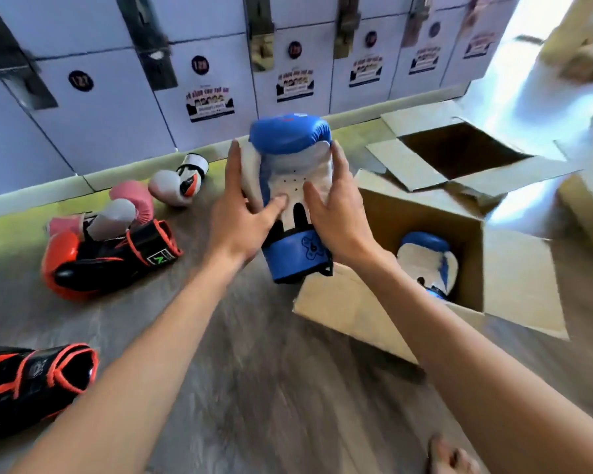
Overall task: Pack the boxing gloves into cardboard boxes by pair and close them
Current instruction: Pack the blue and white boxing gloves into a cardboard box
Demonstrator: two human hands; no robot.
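Wood floor [254, 388]; blue glove [290, 142] between hands [235, 217] [339, 213]

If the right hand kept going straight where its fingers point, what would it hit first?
The right hand grips the blue glove; beyond that, the line likely reaches the lockers, though depth is unclear.

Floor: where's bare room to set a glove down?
Free: floor between black glove and near box; far box looks empty. Crowded: glove pile by the lockers, left. Left hand and right hand hold the blue glove.
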